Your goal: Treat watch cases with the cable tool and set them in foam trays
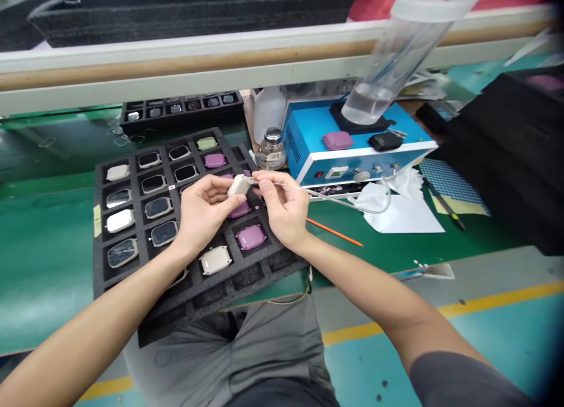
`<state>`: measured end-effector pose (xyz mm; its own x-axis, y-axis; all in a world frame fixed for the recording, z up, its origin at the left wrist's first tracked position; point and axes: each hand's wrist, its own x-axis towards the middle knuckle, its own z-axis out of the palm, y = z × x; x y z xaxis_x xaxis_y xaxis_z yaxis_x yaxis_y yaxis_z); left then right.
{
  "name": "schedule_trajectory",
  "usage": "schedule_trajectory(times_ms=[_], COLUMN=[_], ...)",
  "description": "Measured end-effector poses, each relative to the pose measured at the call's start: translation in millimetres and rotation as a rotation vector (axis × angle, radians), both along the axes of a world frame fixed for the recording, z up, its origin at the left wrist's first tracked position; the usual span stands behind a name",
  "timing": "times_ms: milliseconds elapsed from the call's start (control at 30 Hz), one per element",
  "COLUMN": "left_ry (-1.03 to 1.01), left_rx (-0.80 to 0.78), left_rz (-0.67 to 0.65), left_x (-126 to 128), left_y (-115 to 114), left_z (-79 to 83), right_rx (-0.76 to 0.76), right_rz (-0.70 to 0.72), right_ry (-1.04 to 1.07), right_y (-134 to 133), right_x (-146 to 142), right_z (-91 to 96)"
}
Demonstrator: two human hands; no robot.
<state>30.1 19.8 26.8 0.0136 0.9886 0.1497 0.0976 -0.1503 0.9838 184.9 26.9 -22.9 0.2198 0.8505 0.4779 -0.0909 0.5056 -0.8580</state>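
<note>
A cream watch case (238, 186) is pinched on edge between the thumb and fingers of my left hand (203, 210), above the black foam tray. My right hand (284, 204) grips the end of a thin pale tube (328, 197), its tip at the case's right side. Fingers hide most of this tip. The tube loops back to the front of a blue box (304, 134). Below both hands, the foam tray (143, 229) carries watch cases in its compartments: purple ones (251, 237), a cream one (215, 260), and several with dark screens (164, 234).
On the blue box stand a clear cylinder (374, 72) with liquid, a purple case (338, 140) and a small black object (385, 141). A glass jar (271, 151) is left of it. An orange stick (335, 232) and white tissue (396, 204) lie right. A shelf edge (176, 72) crosses above.
</note>
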Motion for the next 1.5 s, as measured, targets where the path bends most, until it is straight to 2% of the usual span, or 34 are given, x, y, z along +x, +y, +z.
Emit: schedule_trajectory(times_ms=[167, 267, 367, 433, 500, 600, 700, 800, 967, 1033, 1100, 1167, 1233, 1333, 1400, 1500], left_ry=[0.023, 0.117, 0.242, 0.365, 0.548, 0.866, 1.092, 1.225, 1.390, 1.336, 1.127, 0.767, 0.371, -0.026, -0.162, -0.224], left_rx=[0.012, 0.008, -0.047, -0.053, -0.042, -0.022, 0.073, 0.184, 0.112, 0.112, 0.131, 0.112, 0.034, -0.138, -0.192, -0.129], left_rz=[0.022, 0.022, -0.014, -0.046, -0.098, -0.158, -0.102, 0.004, -0.018, -0.006, -0.010, -0.050, -0.092, -0.096, -0.094, -0.110], left_x=[4, 0, -20, -38, -51, -59, -58, -56, -59, -57, -52, -42, -28, -10, -5, -4], left_y=[-1, 3, 9, 7, -3, -28, -43, -28, 20, 28, 29, 25, 19, 15, 15, 15], left_z=[2.2, 15.5, 34.6, 42.6, 43.2, 35.0, 27.8, 26.1, 28.6, 32.3, 35.8, 35.3, 28.3, 10.7, 1.5, -3.4], right_rx=[0.007, 0.013, 0.010, 0.002, 0.002, 0.014, 0.015, 0.030, 0.047, 0.057, 0.067, 0.069, 0.086, 0.151, 0.192, 0.208], right_rz=[0.014, -0.011, -0.038, -0.029, -0.015, -0.006, -0.003, -0.005, -0.002, 0.002, -0.001, -0.018, -0.055, -0.119, -0.135, -0.136], right_ry=[-0.008, -0.030, -0.040, -0.042, -0.044, -0.046, -0.054, -0.048, -0.017, -0.020, -0.026, -0.027, -0.034, -0.108, -0.173, -0.212], right_y=[-3, -6, -8, -9, -9, -9, -10, -10, -10, -10, -11, -11, -11, -8, -7, -7], right_x=[2, 5, 6, 6, 6, 5, 5, 4, 2, 2, 2, 2, 3, 6, 8, 9], right_z=[0.0, -1.0, -3.7, -5.2, -5.8, -5.8, -6.4, -7.6, -9.1, -8.9, -7.6, -5.4, -3.1, -1.0, -0.6, -1.2])
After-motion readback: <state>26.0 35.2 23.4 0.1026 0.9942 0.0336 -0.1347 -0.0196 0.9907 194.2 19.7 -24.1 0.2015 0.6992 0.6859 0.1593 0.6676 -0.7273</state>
